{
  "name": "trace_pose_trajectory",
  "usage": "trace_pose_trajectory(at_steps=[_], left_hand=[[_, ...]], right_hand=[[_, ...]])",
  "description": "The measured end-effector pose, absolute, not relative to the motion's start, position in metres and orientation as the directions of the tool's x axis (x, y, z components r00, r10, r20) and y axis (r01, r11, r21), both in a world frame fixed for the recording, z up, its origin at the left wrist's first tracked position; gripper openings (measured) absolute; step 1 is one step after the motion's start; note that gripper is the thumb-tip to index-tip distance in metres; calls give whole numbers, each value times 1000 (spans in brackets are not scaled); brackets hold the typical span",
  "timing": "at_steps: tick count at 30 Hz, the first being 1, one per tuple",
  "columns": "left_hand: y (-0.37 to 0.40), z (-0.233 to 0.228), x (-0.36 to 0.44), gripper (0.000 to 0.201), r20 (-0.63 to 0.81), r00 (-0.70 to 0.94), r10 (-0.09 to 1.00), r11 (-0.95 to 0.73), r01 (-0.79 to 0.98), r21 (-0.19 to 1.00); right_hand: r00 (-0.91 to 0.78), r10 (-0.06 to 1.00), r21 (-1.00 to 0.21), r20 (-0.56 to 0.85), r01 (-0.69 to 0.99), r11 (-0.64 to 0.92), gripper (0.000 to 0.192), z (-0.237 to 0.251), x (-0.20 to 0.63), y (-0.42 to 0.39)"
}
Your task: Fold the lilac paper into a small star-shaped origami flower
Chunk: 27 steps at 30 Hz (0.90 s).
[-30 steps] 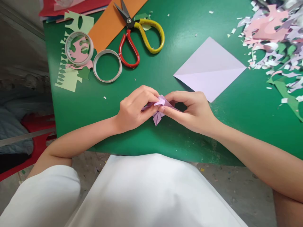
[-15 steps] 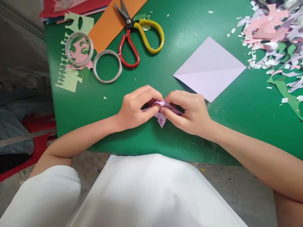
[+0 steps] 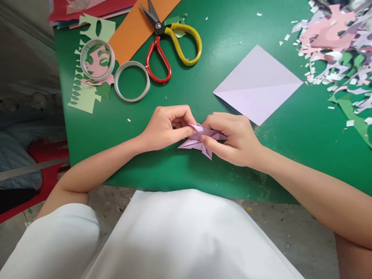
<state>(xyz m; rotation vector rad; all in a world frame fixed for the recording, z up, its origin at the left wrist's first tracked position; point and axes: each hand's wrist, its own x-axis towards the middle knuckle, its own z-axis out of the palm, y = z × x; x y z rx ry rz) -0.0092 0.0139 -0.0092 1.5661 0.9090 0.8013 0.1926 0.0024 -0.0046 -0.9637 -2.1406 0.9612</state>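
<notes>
Folded lilac paper piece (image 3: 200, 140): small, many-pointed, held just above the green desk (image 3: 180, 174) near its front edge, long axis running left to right. Left hand (image 3: 165, 128): fingers closed on the piece's left upper part. Right hand (image 3: 235, 139): fingers pinched on its right side, thumb on top; both hands equally close, touching it. Its middle and right end are hidden under the fingers; the fold pattern is hard to make out. Beyond: creased lilac square sheet (image 3: 257, 83), scissors (image 3: 168, 42), two tape rings (image 3: 130, 81), orange paper (image 3: 136, 27), scrap heap (image 3: 337, 50) at far right, cut off.
</notes>
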Motion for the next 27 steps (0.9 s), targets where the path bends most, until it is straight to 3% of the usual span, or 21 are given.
trace_pose_trajectory(at_steps=[7,12,16,22,27], left_hand=[[16,-4,-10,12,-32,508,861,-90,214,973],[17,-5,-11,26,-43,518,854,-60,181,982],[18,-5,-12,32,-56,533,844,-37,162,986],[17,-5,-13,32,-63,536,842,-42,180,983],[16,-5,-13,22,-27,539,842,-124,242,962]], right_hand=[[-574,803,-817,161,379,435,20,-3,194,5],[-557,830,-874,23,392,288,31,3,197,8],[-581,813,-906,-41,365,215,28,4,202,12],[-641,766,-910,-39,340,238,33,4,203,15],[-645,764,-854,-30,413,315,33,3,202,14]])
